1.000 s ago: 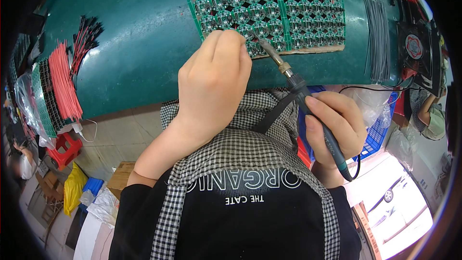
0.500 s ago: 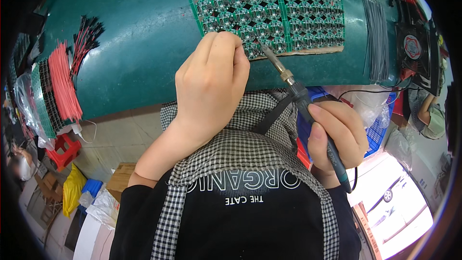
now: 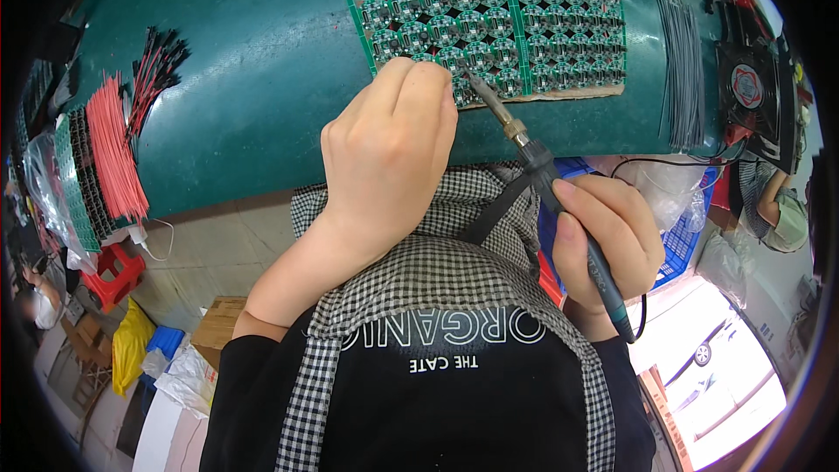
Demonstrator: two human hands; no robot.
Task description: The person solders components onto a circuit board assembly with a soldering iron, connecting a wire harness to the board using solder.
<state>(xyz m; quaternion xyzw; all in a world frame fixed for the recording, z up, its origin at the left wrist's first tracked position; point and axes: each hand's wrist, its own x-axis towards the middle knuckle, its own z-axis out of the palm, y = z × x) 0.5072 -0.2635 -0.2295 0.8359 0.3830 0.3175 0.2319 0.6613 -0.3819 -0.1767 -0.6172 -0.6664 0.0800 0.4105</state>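
A panel of green circuit boards (image 3: 522,26) lies on the green table, with small round boards in rows and red wires along its far edge. In my right hand (image 3: 612,240) is a soldering iron (image 3: 542,166), gripped like a pen. Its tip points up and left at the panel's near rows; whether it touches cannot be made out. My left hand (image 3: 393,140) is closed over the panel's near left corner, fingers pinched together. What the left fingertips hold, if anything, is hidden behind the hand.
Red wires (image 3: 116,153) and darker red-black wires (image 3: 156,74) lie at the table's left. A bundle of grey wires (image 3: 682,70) and a black fan (image 3: 747,87) are at the right. A blue crate (image 3: 686,245) stands below the table edge. Another person's arm (image 3: 773,192) shows far right.
My left hand has shifted slightly to the right along the panel's near edge. The soldering iron and my right hand have moved a little to the left.
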